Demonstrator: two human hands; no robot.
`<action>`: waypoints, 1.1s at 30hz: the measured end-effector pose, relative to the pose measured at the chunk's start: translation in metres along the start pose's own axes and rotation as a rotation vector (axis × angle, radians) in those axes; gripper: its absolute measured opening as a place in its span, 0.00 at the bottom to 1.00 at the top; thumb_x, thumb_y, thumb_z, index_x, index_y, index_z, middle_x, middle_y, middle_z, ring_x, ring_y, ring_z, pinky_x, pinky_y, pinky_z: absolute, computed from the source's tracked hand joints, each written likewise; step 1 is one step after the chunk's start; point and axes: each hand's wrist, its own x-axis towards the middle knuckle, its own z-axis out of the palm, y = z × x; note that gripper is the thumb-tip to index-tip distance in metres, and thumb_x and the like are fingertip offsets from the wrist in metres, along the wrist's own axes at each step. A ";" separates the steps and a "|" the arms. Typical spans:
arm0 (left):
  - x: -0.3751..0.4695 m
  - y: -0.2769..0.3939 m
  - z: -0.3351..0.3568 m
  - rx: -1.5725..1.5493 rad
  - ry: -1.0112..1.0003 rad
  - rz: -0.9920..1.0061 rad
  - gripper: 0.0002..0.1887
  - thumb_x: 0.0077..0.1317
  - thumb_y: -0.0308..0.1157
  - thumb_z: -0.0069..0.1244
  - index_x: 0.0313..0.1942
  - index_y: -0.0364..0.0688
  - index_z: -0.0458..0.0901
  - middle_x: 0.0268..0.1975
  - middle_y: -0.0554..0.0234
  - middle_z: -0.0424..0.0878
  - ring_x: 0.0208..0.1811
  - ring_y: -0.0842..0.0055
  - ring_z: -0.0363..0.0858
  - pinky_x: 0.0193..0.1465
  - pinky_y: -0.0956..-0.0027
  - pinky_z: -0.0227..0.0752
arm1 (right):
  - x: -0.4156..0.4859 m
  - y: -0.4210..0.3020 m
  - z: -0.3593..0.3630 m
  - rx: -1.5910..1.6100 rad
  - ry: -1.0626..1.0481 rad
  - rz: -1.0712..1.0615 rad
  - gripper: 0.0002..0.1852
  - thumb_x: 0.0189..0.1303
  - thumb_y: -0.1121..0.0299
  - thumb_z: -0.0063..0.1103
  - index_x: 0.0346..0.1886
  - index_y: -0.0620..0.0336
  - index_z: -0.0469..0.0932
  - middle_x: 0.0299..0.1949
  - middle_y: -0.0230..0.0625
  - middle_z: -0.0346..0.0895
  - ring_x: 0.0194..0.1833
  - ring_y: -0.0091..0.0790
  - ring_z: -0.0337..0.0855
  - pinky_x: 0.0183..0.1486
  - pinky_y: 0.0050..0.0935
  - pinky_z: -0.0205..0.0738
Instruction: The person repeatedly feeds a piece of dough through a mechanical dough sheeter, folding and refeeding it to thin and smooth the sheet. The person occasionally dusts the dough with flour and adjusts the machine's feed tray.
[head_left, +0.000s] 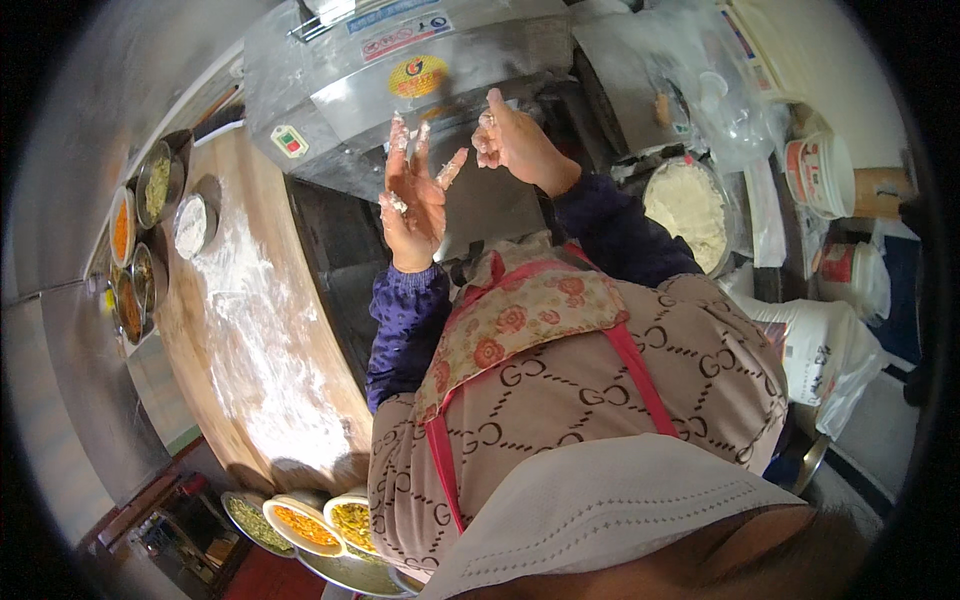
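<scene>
My left hand (417, 199) is raised with its palm up and fingers spread. Bits of sticky dough cling to its fingertips and thumb, and it holds nothing. Beside it, my right hand (525, 146) is half curled with the thumb standing apart from the fingers. Dough smears its fingertips too, and no object shows in it. Both hands are in front of a stainless steel machine (337, 112) with a green and red switch (288, 141). To the right, near my right sleeve, a round bowl (726, 240) holds a pale dough mass (684, 210).
A floured wooden worktop (187, 322) runs along the left, bearing a metal bowl of flour (193, 225). Bowls of chopped green (156, 191) and orange (121, 231) fillings line its far edge; several more stand at the bottom. White plastic buckets (832, 176) and a white sack (810, 352) are at right.
</scene>
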 end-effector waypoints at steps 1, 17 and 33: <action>0.000 0.000 0.001 -0.004 0.040 -0.002 0.39 0.74 0.61 0.34 0.75 0.46 0.56 0.81 0.60 0.39 0.81 0.56 0.41 0.72 0.41 0.60 | -0.002 0.001 0.002 -0.077 -0.047 -0.079 0.21 0.75 0.51 0.49 0.33 0.60 0.74 0.26 0.36 0.76 0.33 0.30 0.81 0.38 0.29 0.74; 0.000 -0.027 0.004 -0.026 -0.066 -0.079 0.40 0.73 0.60 0.41 0.78 0.54 0.47 0.82 0.63 0.36 0.80 0.53 0.42 0.78 0.50 0.47 | -0.004 0.016 -0.003 -0.407 0.087 -0.156 0.14 0.70 0.65 0.60 0.37 0.72 0.80 0.22 0.37 0.81 0.19 0.26 0.79 0.24 0.25 0.74; 0.000 -0.051 0.013 0.298 -0.022 -0.175 0.58 0.62 0.72 0.47 0.77 0.61 0.24 0.81 0.60 0.25 0.78 0.48 0.51 0.71 0.43 0.60 | 0.016 0.017 -0.025 -0.551 0.148 -0.479 0.13 0.72 0.66 0.56 0.37 0.69 0.78 0.26 0.34 0.79 0.25 0.20 0.78 0.27 0.25 0.74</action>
